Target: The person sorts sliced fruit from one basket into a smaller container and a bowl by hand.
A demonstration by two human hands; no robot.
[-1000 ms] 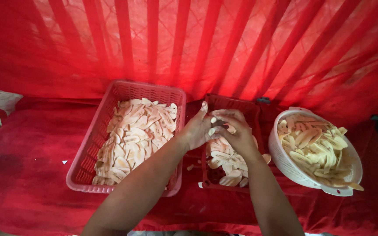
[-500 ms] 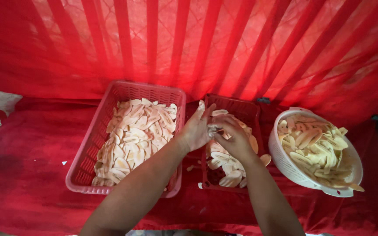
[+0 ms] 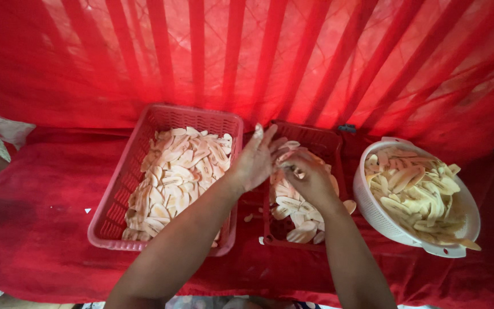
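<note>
Banana slice (image 3: 290, 167) held between both hands above the small dark-red basket (image 3: 327, 143), over the heap of slices (image 3: 293, 209) in it. Largely hidden by the fingers; long axis and pointing direction cannot be told, though appears to lie roughly left to right between the hands. Left hand (image 3: 257, 162) raised, fingers extended and loosely spread, fingertips touching the slice from the left. Right hand (image 3: 311, 180) curled, thumb and forefinger pinching the piece from the right.

Large pink basket (image 3: 118, 197) just left, layered with pale slices lying at mixed angles. White colander (image 3: 373, 212) well to the right, filled with yellower slices. All set on red cloth (image 3: 35, 229), red netting behind.

Risks, as judged: thin slice liable to snap or tear if pinched hard or pulled unevenly. Loose pieces (image 3: 249, 218) already lying on the cloth between the baskets; further drops likely if grip slackens off-centre of the basket.
</note>
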